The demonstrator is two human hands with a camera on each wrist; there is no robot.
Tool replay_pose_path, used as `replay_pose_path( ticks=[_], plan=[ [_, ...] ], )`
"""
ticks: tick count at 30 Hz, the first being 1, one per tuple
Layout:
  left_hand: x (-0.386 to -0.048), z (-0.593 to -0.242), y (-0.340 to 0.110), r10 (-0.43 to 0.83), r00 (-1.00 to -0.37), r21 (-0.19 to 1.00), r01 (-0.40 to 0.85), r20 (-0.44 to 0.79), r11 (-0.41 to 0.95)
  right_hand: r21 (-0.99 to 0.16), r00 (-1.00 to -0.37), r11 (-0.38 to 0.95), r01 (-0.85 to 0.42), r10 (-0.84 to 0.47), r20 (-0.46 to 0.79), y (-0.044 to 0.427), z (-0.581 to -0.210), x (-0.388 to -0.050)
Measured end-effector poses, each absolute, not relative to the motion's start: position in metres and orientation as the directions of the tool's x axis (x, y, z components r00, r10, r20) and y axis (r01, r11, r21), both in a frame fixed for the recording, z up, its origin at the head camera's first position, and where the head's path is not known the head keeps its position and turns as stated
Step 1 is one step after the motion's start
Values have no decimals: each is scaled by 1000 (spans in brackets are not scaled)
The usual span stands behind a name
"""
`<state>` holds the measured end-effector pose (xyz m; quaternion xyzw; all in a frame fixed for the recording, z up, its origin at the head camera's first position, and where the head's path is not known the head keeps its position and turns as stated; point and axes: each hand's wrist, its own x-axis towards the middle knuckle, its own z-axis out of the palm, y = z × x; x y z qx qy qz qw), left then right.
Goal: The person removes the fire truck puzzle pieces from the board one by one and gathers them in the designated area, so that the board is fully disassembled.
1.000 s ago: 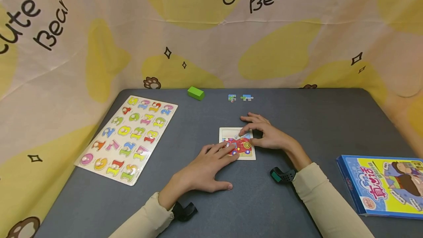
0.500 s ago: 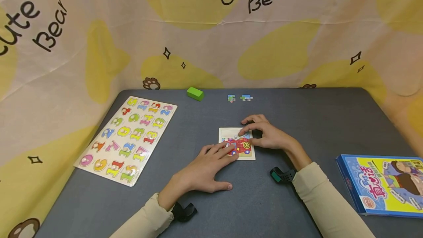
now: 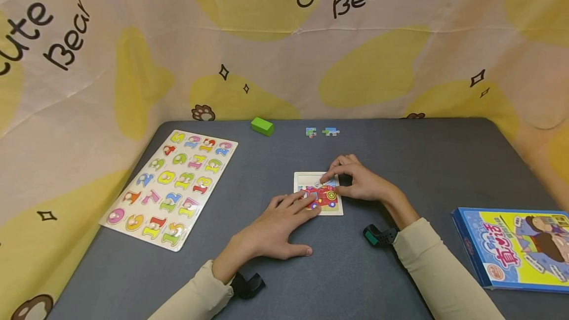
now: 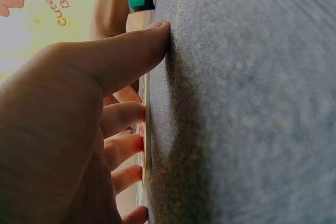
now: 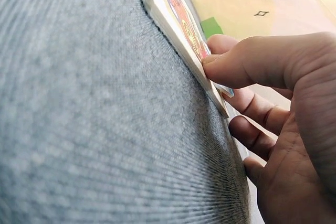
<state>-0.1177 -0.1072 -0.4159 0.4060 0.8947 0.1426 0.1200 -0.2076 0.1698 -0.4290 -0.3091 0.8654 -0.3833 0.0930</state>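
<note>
A small white-framed puzzle board (image 3: 304,178) lies at the middle of the table, with a red vehicle picture (image 3: 328,195) in its lower part. Spread fingers of the left hand (image 3: 277,228) rest on the picture's left side, thumb out to the near side. At the board's upper right, the right hand (image 3: 364,181) has thumb and index finger bent on a light-blue puzzle piece (image 3: 330,182). That piece (image 5: 228,91) juts out tilted by the board's edge in the right wrist view; the fingers partly hide it. Two loose pieces (image 3: 310,132) (image 3: 331,132) lie beyond the board.
A number board (image 3: 166,189) lies on the left of the grey table (image 3: 258,177). Near the back edge is a green block (image 3: 263,126). A blue and yellow box (image 3: 515,251) lies at the right, beside the right forearm.
The right hand's outer fingers have curled in toward its index finger. Left hand and board have stayed in place apart from a slight shift of the whole view.
</note>
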Motion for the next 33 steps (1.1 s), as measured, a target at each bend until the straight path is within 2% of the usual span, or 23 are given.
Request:
replay_pose_path(
  ticks=[14,23,33],
  plan=[
    [-117,-416,-108,761,-640,356,690,-105,630,-687,-788,516,-512,-601,136,171,-431,-209],
    [-118,-415,-107,758,-643,349,690,-106,634,-642,-810,580,-501,-576,110,171,-428,-208],
    [-117,-414,-107,755,-646,346,687,-112,639,-651,-810,573,-498,-574,115,171,-430,-208]
  ],
)
